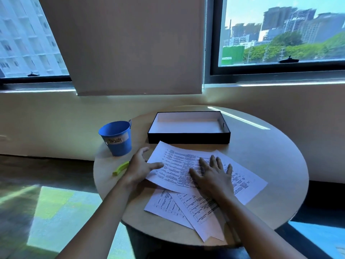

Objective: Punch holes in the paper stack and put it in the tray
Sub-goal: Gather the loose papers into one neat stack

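Sheets [186, 165] lie fanned, not yet a stack, near-centre on table [261, 146] w/ long axes skewed, both hands flat & unclenched on top sheet—left hand [139, 170] at its left edge, right hand [212, 174] mid-page—tray [188, 138] just beyond, empty.

Both forearms outstretched — left hand [139, 168] seemingly half-curled, right hand [214, 174] flat, fingers spread.

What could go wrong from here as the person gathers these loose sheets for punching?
1. The printed sheets lie fanned at different angles; punched unsquared, the holes may not line up.
2. One sheet overhangs the near rim of the table and could slide off.
3. The left hand sweeps close to the blue bucket and might knock it.
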